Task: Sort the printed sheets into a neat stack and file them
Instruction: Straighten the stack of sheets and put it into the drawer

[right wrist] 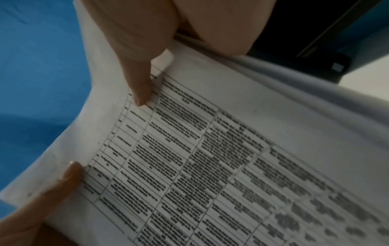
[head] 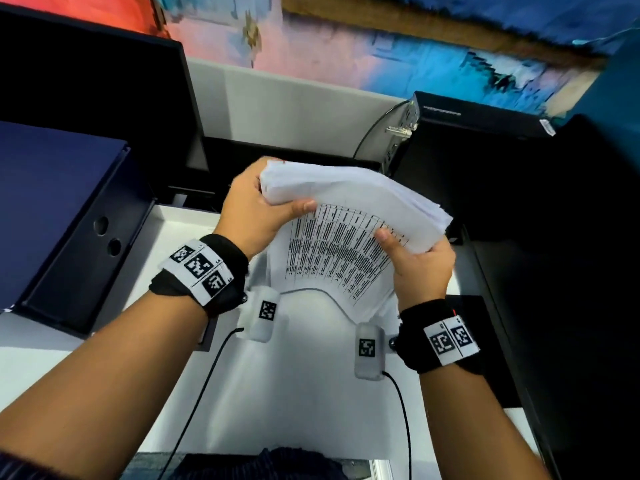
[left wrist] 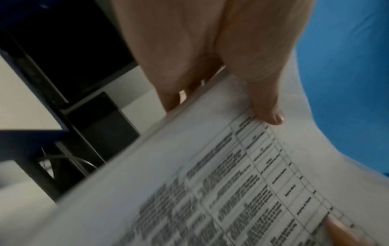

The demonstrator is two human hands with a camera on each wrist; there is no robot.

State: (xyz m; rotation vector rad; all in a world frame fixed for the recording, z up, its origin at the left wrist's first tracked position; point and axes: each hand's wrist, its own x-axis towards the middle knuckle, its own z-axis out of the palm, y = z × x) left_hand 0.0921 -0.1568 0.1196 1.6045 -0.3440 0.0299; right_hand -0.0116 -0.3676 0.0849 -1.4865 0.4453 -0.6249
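A thick stack of printed sheets (head: 349,237) is held up above the white desk (head: 298,393), its top bent away from me and a printed table facing me. My left hand (head: 277,199) grips the stack's upper left edge, thumb across the front page. My right hand (head: 405,244) pinches the right edge, thumb on the table print. The left wrist view shows the stack (left wrist: 210,183) with my left thumb (left wrist: 267,108) pressed on it and my fingers behind. In the right wrist view the right thumb (right wrist: 143,86) lies on the page (right wrist: 231,158).
A dark blue box file (head: 62,209) with two round holes in its side lies at the left. A black monitor (head: 97,98) stands at the back left. A black computer case (head: 485,140) with cables stands at the right, close to the stack.
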